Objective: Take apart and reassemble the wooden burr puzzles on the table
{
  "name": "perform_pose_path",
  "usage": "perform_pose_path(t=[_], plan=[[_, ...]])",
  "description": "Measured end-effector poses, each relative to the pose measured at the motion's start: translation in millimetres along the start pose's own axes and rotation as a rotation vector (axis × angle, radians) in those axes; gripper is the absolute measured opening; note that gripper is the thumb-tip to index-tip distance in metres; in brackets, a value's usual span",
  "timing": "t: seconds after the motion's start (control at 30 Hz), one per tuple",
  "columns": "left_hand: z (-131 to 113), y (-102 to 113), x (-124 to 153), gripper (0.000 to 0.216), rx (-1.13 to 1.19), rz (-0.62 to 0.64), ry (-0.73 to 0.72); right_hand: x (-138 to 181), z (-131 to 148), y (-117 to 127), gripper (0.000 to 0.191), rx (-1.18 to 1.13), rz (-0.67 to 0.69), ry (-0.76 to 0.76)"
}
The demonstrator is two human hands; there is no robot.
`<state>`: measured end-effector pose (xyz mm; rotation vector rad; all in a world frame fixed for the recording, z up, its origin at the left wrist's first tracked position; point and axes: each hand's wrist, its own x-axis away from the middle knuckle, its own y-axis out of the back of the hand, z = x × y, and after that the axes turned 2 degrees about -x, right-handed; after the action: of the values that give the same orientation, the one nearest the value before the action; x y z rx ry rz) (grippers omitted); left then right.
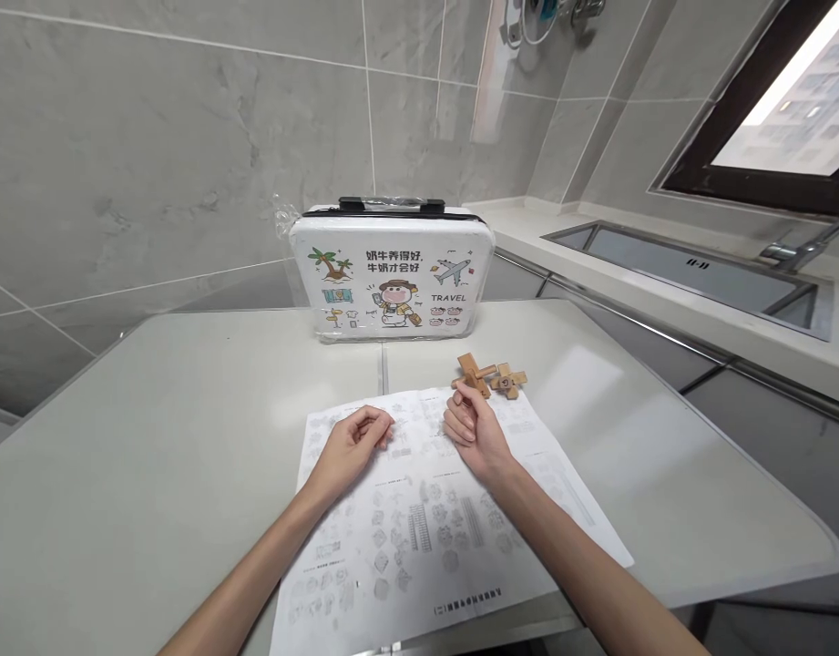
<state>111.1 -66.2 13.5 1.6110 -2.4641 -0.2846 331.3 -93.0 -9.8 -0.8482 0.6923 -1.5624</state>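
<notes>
A large printed sheet (419,565) with rows of small diagrams lies flat on the table. My left hand (356,445) rests over its upper left part, fingers loosely curled together, with nothing visible in them. Over the upper right part, my right hand (477,430) is curled into a loose fist with the thumb on top, and it appears to hold nothing. Just beyond that fist sit brown wooden puzzle pieces (471,369), partly hidden by the fingertips. A smaller cluster of wooden pieces (507,381) lies to their right at the sheet's top edge.
A white cartoon-printed suitcase (395,273), wrapped in clear plastic, stands upright at the back of the pale table (187,410). Grey tiles form the wall behind it. To the right run a counter with a sink (692,264), a tap (794,253) and a window (781,118).
</notes>
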Motion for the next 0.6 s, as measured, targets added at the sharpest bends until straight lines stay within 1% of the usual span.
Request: perform_pose_path(t=[0.17,0.4,0.6], plan=[[0.6,0.2,-0.5,0.041,0.007,0.003,-0.007,-0.5,2.8,4.5,0.033,-0.119,0.014,-0.012],[0.9,0.6,-0.9,0.041,0.001,0.001,-0.008,-3.3,10.5,14.3,0.046,-0.272,-0.020,0.007],[-0.1,1.1,0.4,0.041,-0.006,-0.001,0.003,-8.0,17.7,24.9,0.049,-0.352,-0.031,0.041]])
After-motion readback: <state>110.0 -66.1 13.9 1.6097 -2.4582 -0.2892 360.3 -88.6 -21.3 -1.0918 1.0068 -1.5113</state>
